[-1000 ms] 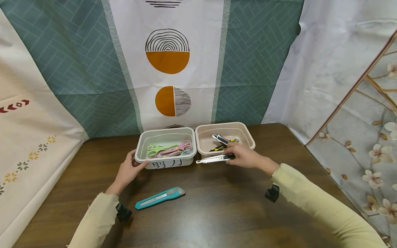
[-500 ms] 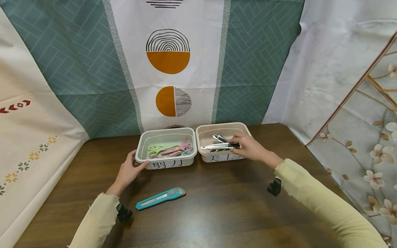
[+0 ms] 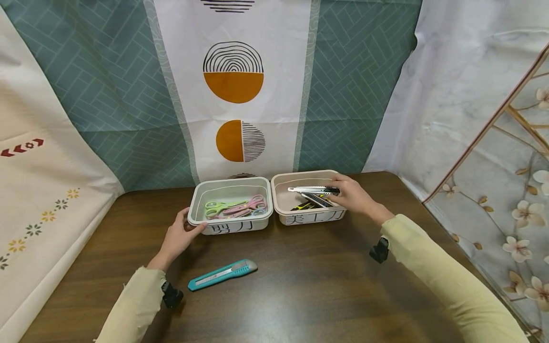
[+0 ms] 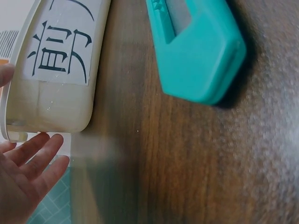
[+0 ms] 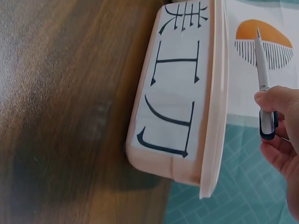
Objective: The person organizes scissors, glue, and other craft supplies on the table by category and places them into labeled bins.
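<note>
My right hand pinches a silver and black utility knife between thumb and fingers above the pinkish box. In the right wrist view the knife points away past the rim. Other utility knives, one yellow and black, lie inside that box. My left hand grips the left corner of the greyish scissors box, thumb at the front rim, fingers along the end wall. Green and pink scissors lie in it. A teal utility knife rests on the table nearer me.
Both boxes stand side by side at the back of the brown table, with handwritten labels on their fronts. A patterned cloth hangs behind them. A floral cloth borders the right side.
My right hand has lifted the silver and black utility knife from in front of the pinkish box back over its opening. My left hand stays at the scissors box.
</note>
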A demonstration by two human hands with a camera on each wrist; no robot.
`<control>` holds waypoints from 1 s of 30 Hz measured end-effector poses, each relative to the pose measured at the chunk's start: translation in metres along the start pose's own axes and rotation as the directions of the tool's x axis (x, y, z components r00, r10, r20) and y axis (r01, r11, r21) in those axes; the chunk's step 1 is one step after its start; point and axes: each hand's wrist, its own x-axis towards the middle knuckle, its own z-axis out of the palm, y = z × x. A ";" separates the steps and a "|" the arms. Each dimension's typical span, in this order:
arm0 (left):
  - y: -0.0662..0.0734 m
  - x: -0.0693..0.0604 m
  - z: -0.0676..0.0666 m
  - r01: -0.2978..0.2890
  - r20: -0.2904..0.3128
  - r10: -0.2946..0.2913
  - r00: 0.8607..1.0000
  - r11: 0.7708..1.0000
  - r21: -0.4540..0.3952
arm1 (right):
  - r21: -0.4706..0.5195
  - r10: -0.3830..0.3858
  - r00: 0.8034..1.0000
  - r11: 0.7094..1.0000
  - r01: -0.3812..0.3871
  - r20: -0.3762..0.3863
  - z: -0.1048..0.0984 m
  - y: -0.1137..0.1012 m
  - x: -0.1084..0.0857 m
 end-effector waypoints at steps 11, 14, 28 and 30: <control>-0.001 0.001 -0.001 0.003 -0.002 -0.003 1.000 1.000 0.004 | -0.012 0.050 0.999 0.999 -0.050 0.008 0.001 0.005 0.004; -0.001 0.001 -0.001 0.001 -0.001 -0.001 1.000 1.000 -0.002 | -0.013 0.058 0.998 0.998 -0.057 0.013 0.002 0.006 0.006; 0.000 0.000 0.000 0.008 -0.007 -0.008 1.000 1.000 0.006 | 0.005 0.075 0.997 0.997 -0.075 0.008 0.008 0.010 0.012; -0.001 0.000 0.000 0.009 -0.007 -0.009 1.000 1.000 0.006 | 0.017 0.076 0.997 0.997 -0.076 0.002 0.010 0.010 0.013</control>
